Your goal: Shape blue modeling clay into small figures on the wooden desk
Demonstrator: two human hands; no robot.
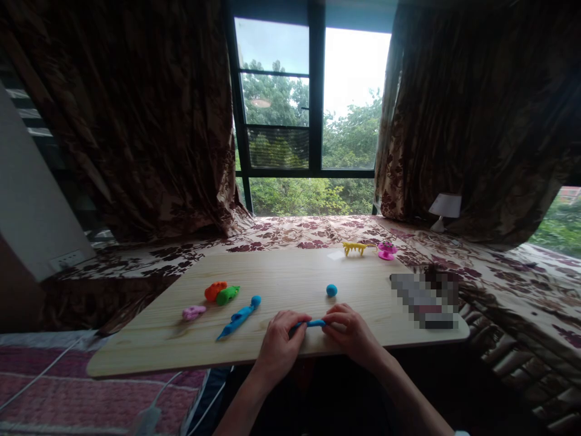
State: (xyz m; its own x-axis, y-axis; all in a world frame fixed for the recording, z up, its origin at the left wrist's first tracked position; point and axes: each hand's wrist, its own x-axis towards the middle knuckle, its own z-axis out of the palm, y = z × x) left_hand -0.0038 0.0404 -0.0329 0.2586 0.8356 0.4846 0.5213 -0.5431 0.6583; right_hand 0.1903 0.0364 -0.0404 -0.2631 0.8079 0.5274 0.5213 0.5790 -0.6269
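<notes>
Between my two hands is a thin roll of blue modelling clay (316,323), held just above or on the near part of the wooden table (290,272). The fingers of my left hand (282,339) pinch its left end. My right hand (351,333) grips the other end between thumb and fingers. A small blue clay ball (331,290) sits a little beyond my right hand. Left of my hands lies a long blue clay piece (238,319) with a pointed near end and a round lump at its far end.
Orange clay (214,291), green clay (228,295) and pink clay (193,312) lie at the left. A yellow animal-like figure (354,249) and a magenta piece (387,251) stand at the far edge. Something blurred out (424,300) covers the right end. A lamp (445,209) stands beyond.
</notes>
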